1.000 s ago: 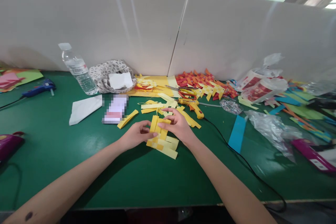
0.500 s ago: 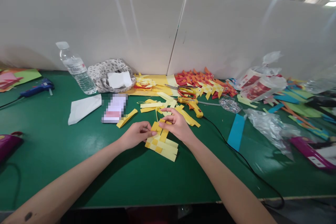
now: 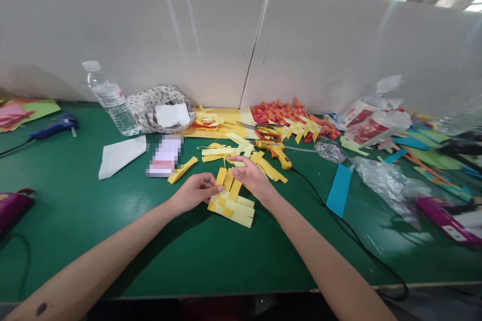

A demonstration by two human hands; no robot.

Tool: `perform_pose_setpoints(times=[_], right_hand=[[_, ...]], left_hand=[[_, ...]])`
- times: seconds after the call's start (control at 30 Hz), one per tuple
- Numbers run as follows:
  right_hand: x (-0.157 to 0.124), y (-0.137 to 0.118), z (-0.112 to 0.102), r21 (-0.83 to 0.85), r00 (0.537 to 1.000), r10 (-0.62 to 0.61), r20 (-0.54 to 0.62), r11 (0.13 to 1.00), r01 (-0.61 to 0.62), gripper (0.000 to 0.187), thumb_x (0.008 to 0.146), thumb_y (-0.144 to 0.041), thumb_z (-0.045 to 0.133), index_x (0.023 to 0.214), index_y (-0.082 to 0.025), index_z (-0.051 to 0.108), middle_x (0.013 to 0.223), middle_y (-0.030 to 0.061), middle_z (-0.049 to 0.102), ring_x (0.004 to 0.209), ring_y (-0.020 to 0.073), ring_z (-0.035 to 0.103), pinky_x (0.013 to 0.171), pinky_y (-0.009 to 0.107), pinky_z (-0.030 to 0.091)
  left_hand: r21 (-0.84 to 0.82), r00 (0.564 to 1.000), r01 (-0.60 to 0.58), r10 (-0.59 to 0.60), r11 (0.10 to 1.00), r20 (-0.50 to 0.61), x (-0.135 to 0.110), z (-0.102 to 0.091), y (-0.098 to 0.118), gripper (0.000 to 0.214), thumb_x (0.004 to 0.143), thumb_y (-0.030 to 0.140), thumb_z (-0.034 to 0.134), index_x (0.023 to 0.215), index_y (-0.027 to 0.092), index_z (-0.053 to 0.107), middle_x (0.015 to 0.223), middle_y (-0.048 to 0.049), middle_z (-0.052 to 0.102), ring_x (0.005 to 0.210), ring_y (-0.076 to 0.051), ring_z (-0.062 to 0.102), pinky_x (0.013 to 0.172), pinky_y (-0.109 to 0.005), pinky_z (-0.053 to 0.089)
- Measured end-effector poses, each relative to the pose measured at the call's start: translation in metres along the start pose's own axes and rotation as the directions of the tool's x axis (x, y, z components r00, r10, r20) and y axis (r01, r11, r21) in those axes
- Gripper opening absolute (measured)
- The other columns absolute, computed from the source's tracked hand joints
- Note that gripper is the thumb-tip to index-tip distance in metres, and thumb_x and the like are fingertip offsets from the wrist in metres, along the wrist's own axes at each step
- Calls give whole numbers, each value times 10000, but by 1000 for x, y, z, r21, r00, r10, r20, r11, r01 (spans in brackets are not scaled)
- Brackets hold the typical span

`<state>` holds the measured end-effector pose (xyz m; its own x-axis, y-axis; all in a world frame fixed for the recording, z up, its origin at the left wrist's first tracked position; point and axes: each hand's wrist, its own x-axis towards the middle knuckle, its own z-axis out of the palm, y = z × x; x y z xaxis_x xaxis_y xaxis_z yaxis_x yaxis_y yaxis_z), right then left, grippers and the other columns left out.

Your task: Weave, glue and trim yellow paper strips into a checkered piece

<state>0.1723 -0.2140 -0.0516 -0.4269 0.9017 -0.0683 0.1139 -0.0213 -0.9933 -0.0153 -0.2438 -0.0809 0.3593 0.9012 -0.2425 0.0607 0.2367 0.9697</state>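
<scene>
Where both hands meet on the green table (image 3: 75, 241), the woven paper strips (image 3: 231, 208) lie flat between them. The left hand (image 3: 194, 193) pinches its left edge and the right hand (image 3: 250, 178) pinches the far strip ends, which point away from the person.

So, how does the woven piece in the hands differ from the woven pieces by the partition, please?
The yellow woven piece is single, held between left hand and right hand; the orange-red woven pieces lie piled, untouched. The held one mixes two yellows; the pile is mostly orange and red. Both are woven paper strips.
</scene>
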Motion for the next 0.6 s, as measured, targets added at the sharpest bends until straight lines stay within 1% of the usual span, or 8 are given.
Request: perform_pose_setpoints(times=[0.07,0.13,0.2,0.27,0.33,0.43,0.5,0.6], right_hand=[[0,0,1,12,999,-18,29,1000,17,626,668,-566,674,1147,-213,478,839,27,615,816,183,591,706,309,438],[-1,2,4,-26,999,-42,10,999,42,672,609,-487,751,1161,-225,471,886,30,615,850,182,584,705,295,439],[-1,5,7,-75,998,-66,-24,995,64,647,609,-388,772,1162,-234,475,841,8,613,772,154,577,658,272,431],[-2,6,8,-91,995,-89,-42,992,85,560,660,-345,734,1151,-235,486,764,-19,597,658,122,547,595,255,413],[-2,7,8,-105,993,-109,-53,989,103,504,683,-321,709,1132,-232,499,727,-31,579,608,108,523,560,244,396],[-1,7,5,-139,989,-128,-76,983,117,474,686,-286,698,1116,-226,507,712,-37,564,604,105,518,557,242,394],[-1,7,4,-153,985,-142,-98,980,126,462,684,-273,694,1104,-223,508,702,-39,558,603,107,519,561,245,398],[0,7,3,-164,979,-157,-130,977,135,451,679,-270,694,1087,-218,512,695,-38,555,607,111,520,571,251,408]], left_hand=[[3,1000,2,-2,1000,4,0,0,0,370,687,460,693,690,175,457,558,53,550,502,-77,509,517,-212,450],[49,1000,-19,19,999,0,-1,1,0,354,699,458,683,695,173,474,524,69,505,473,-64,459,482,-187,407],[122,999,-47,48,991,-5,-1,1,0,335,706,452,681,700,167,506,503,79,459,461,-54,407,458,-169,365],[174,998,-58,60,983,-3,-2,1,1,315,719,452,668,723,160,550,509,77,442,472,-55,394,463,-167,369],[183,999,-49,49,982,1,-3,2,3,307,747,460,635,762,157,593,549,61,473,507,-65,434,499,-176,411],[147,999,-35,34,989,13,-3,2,4,312,778,467,595,805,158,632,661,19,574,601,-93,537,574,-204,473],[102,1000,-19,17,995,25,-3,2,3,309,771,464,605,811,159,637,715,-2,622,648,-113,587,611,-225,496],[66,999,7,-10,998,38,-2,2,1,308,754,461,626,805,157,640,712,-10,642,657,-127,616,635,-246,507]])
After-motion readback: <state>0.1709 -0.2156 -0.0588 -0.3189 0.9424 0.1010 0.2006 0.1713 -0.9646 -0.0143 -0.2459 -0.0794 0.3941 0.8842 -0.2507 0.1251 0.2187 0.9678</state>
